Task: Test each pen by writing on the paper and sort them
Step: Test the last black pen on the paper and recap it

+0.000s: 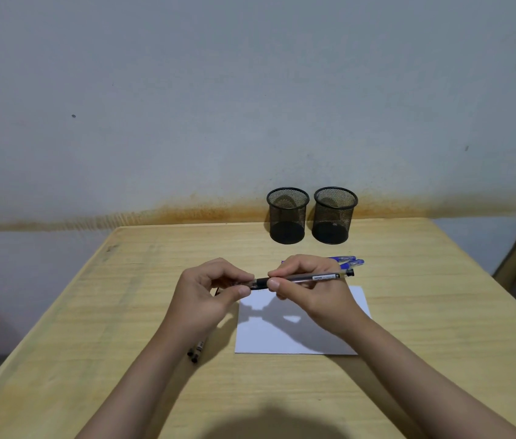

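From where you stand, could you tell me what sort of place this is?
Probably a plain desk in a home or study room: a light wooden table against a stained grey wall, two black mesh pen cups, and a white paper sheet.

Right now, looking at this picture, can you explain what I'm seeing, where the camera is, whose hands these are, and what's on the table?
There is no machine here. The one picture comes from a camera worn on a person's head, looking forward and down at their own two hands over a wooden table.

The right hand holds a black pen by its barrel, and the left hand pinches the pen's other end, probably its cap.

Under the hands lies a white paper. Behind them lie two blue pens, and by the wall stand two black mesh cups. More black pens peek out beneath the left forearm.
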`<state>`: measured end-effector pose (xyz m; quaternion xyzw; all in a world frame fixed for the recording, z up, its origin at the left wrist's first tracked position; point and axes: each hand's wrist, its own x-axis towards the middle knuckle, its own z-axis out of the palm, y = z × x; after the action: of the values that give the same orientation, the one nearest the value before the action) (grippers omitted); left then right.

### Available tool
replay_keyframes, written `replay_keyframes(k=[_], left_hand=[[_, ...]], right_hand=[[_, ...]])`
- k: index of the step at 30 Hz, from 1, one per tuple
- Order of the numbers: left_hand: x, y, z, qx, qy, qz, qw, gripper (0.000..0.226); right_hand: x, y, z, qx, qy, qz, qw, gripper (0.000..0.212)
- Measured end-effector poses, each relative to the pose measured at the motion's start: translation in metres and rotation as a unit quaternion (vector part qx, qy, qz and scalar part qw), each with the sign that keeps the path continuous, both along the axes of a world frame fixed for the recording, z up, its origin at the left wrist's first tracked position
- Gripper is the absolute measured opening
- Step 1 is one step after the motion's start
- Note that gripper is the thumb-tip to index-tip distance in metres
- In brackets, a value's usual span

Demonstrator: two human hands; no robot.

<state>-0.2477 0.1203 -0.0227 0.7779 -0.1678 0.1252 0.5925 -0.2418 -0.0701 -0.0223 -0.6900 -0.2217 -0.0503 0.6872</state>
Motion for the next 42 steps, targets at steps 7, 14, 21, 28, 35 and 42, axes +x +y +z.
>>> replay_keyframes(k=[7, 14, 21, 28, 35, 42], left_hand=[[-0.001, 0.000, 0.016, 0.021, -0.038, -0.030, 0.999, 0.020], [0.003, 0.003, 0.016, 0.068, -0.067, -0.065, 0.993, 0.009], [-0.001, -0.033, -0.009, 0.164, -0.091, -0.057, 0.981, 0.029], [0.000, -0.113, -0.029, 0.194, -0.067, -0.127, 0.970, 0.041], [-0.031, -0.245, -0.040, 0.232, -0.097, -0.306, 0.918, 0.055], [-0.062, -0.355, -0.059, 0.397, -0.166, -0.395, 0.811, 0.052]], right_hand=[[-0.006, 0.002, 0.003, 0.015, -0.036, -0.005, 0.999, 0.017], [-0.009, -0.032, 0.011, -0.039, 0.077, 0.164, 0.983, 0.025], [-0.033, -0.056, 0.006, -0.157, 0.160, 0.017, 0.975, 0.016], [-0.073, -0.138, -0.006, -0.279, 0.133, -0.232, 0.923, 0.014], [-0.166, -0.241, -0.009, -0.296, 0.161, -0.465, 0.819, 0.012], [-0.252, -0.309, -0.038, -0.305, 0.224, -0.598, 0.706, 0.016]])
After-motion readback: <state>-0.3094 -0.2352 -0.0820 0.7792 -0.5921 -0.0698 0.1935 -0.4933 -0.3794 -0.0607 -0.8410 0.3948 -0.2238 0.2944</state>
